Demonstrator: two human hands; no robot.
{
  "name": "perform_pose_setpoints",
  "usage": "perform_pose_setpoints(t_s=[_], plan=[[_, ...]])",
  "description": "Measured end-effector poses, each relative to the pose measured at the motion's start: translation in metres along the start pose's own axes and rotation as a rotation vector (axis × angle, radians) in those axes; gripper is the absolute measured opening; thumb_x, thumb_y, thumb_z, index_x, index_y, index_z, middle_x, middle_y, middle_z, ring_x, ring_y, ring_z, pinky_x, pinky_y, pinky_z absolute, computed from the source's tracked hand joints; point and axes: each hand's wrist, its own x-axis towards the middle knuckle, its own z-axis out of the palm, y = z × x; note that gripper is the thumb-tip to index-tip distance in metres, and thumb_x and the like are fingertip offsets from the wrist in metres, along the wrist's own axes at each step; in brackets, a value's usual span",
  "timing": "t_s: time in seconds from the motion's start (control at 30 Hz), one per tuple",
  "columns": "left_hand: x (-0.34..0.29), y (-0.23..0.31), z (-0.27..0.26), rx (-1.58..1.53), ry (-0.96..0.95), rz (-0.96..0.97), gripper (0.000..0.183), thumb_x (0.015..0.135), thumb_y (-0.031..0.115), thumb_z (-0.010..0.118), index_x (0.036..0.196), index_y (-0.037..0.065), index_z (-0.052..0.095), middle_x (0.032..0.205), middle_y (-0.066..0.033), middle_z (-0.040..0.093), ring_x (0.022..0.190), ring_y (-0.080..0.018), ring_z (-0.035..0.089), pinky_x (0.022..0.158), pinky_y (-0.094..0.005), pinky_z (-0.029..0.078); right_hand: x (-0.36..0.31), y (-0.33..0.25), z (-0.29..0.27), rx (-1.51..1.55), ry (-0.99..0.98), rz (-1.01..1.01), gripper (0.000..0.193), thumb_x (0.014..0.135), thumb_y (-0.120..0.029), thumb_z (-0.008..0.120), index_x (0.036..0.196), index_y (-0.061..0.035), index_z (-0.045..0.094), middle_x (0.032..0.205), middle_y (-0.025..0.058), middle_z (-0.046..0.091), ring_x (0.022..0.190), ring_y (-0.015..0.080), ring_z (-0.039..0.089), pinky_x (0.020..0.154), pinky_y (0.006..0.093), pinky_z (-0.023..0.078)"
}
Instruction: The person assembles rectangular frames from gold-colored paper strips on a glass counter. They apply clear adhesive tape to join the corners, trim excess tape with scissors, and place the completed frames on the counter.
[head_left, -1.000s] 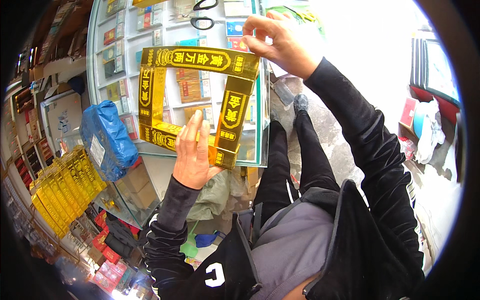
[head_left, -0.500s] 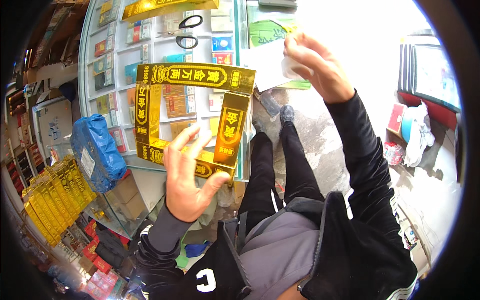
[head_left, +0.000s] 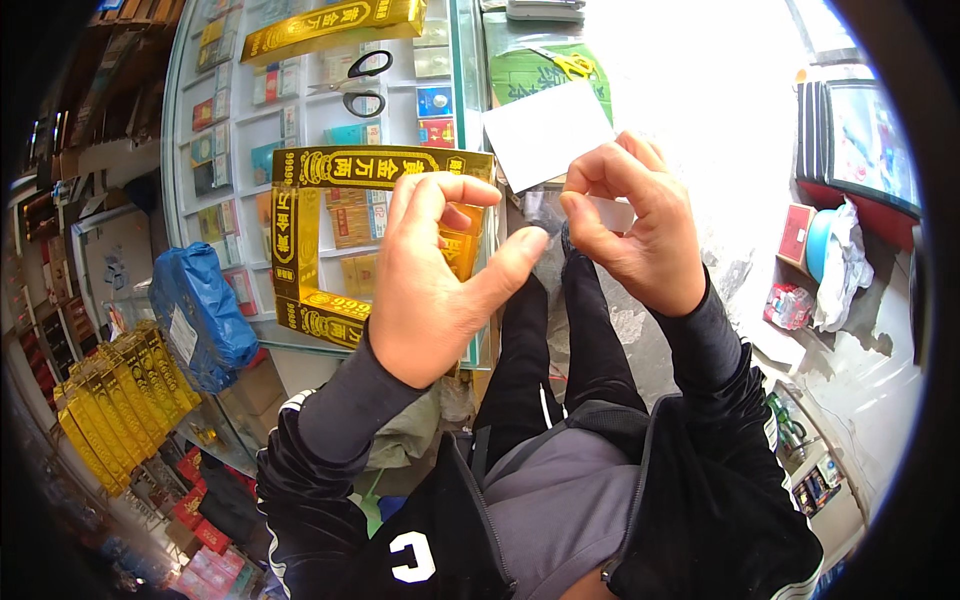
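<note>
On the glass display counter (head_left: pixel 466 90) lies a square frame (head_left: pixel 297 240) of printed gold-and-black cardboard strips. In front of its right part hovers my left hand (head_left: pixel 430 275), with fingers curved and thumb apart, holding nothing visible. My right hand (head_left: pixel 640 225) is to the right of it, past the counter's edge, with thumb and forefinger pinched together. Something pale and translucent shows by its fingers, too unclear to name. The left hand hides much of the frame's right side.
Black-handled scissors (head_left: pixel 364 84) and another gold strip (head_left: pixel 335 27) lie farther up the counter. A white sheet (head_left: pixel 550 135), a green package (head_left: pixel 530 80) and yellow scissors (head_left: pixel 572 64) are beyond my right hand. To the left are a blue parcel (head_left: pixel 205 315) and stacked gold packs (head_left: pixel 130 400).
My right hand has come down toward me, off the white sheet. My left hand has left the frame's near side and moved right and up, closer to the right hand.
</note>
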Motion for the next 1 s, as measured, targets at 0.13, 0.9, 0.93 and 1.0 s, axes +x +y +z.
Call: perform_pose_setpoints(t_s=[0.13, 0.9, 0.93, 1.0], plan=[[-0.002, -0.015, -0.021, 0.142, 0.004, 0.025, 0.042, 0.084, 0.027, 0.078, 0.113, 0.004, 0.06, 0.112, -0.0096, 0.055, 0.1, -0.0237, 0.053, 0.091, -0.037, 0.045, -0.004, -0.001, 0.007, -0.104, 0.025, -0.032, 0.011, 0.078, -0.012, 0.073, 0.083, -0.01, 0.063, 0.072, 0.0044, 0.058, 0.072, 0.0235, 0.055, 0.076, 0.0355, 0.043], [0.037, -0.093, -0.009, 0.636, -0.054, 0.557, 0.113, 0.058, 0.075, 0.081, 0.142, 0.007, 0.047, 0.138, -0.0129, 0.046, 0.136, -0.0335, 0.037, 0.117, -0.0553, 0.019, -0.011, -0.009, 0.039, -0.241, 0.01, 0.099, 0.01, 0.079, -0.013, 0.07, 0.084, -0.0097, 0.062, 0.075, 0.0049, 0.062, 0.075, 0.0266, 0.058, 0.077, 0.0403, 0.043], [0.037, -0.094, -0.009, 0.629, -0.054, 0.555, 0.114, 0.058, 0.075, 0.081, 0.142, 0.007, 0.047, 0.138, -0.0129, 0.046, 0.136, -0.0336, 0.037, 0.117, -0.0553, 0.019, -0.009, -0.012, 0.042, -0.248, 0.021, 0.079, 0.01, 0.078, -0.013, 0.07, 0.084, -0.0097, 0.062, 0.071, 0.0048, 0.061, 0.075, 0.0259, 0.058, 0.076, 0.04, 0.043], [0.037, -0.095, -0.009, 0.616, -0.051, 0.552, 0.114, 0.057, 0.074, 0.081, 0.142, 0.006, 0.047, 0.138, -0.013, 0.046, 0.136, -0.0339, 0.037, 0.117, -0.0555, 0.019, -0.006, -0.016, 0.047, -0.259, 0.007, 0.064, 0.01, 0.078, -0.013, 0.07, 0.083, -0.0096, 0.062, 0.068, 0.0047, 0.06, 0.074, 0.0256, 0.058, 0.076, 0.0398, 0.043]])
